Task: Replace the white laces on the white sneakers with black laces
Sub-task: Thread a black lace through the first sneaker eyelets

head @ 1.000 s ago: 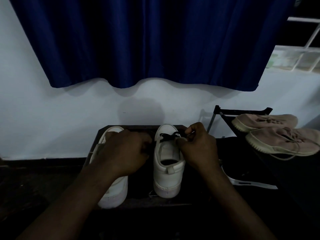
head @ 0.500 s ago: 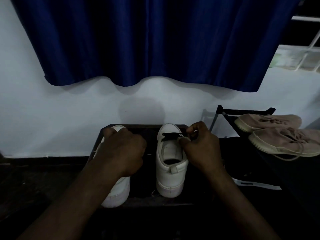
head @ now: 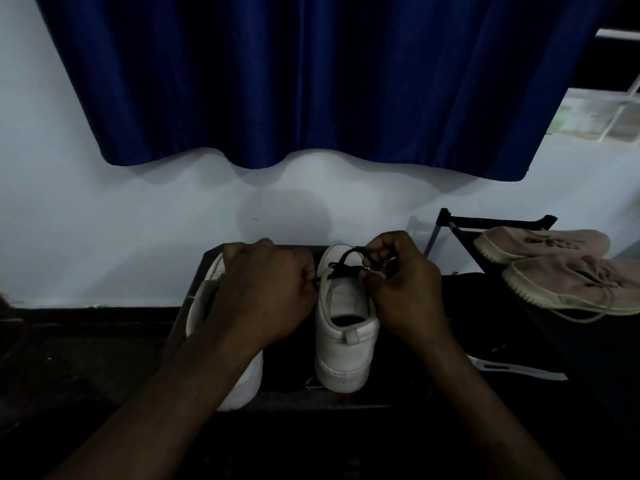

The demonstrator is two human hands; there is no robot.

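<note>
Two white sneakers stand side by side on a dark low surface [head: 284, 398], heels toward me. The right sneaker [head: 344, 336] has a black lace [head: 346, 259] threaded near its toe, with a loop rising above it. My right hand [head: 403, 289] pinches that lace at the sneaker's right edge. On the sneaker's left side, my left hand [head: 263, 289] has its fingers curled and pinches the lace's other end. This hand covers much of the left sneaker [head: 242, 379].
A pair of beige sneakers [head: 557, 268] lies on a black rack [head: 491, 223] at the right. A white strip [head: 519, 370] lies on the dark floor beside the rack. A blue curtain [head: 311, 81] hangs on the white wall behind.
My right hand has lifted the black lace into a raised loop over the toe. My left hand has shifted right, closer to the right sneaker.
</note>
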